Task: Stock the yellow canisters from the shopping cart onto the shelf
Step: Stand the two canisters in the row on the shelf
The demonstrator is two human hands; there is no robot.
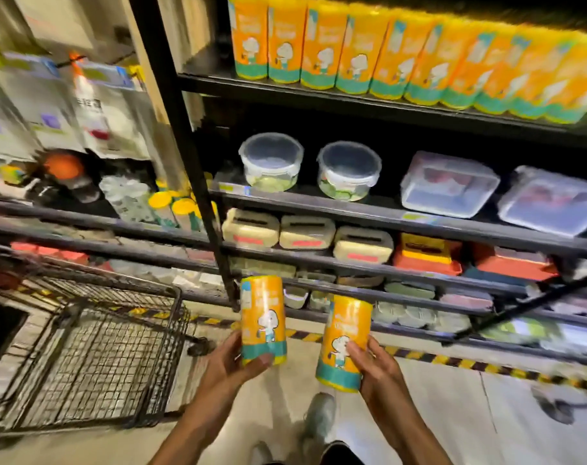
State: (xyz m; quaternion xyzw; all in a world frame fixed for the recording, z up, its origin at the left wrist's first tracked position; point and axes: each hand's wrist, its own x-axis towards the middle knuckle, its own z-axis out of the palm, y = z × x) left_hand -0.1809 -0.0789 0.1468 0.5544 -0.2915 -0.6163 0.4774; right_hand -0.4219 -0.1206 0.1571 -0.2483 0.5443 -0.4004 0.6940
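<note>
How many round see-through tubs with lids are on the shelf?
2. One round clear plastic tub stands at the left of the middle black shelf; the second round tub stands just right of it. More may hide behind.

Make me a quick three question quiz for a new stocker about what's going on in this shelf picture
1. True or false: each hand holds one yellow canister.
2. Which shelf already holds a row of matching canisters? A) top B) the one with clear round containers C) bottom
3. Fill in: the shopping cart stands to the person's ____.

Key:
1. True: the left hand grips one canister, the right hand another.
2. A: the row fills the top shelf.
3. Left: the cart is there.
</note>
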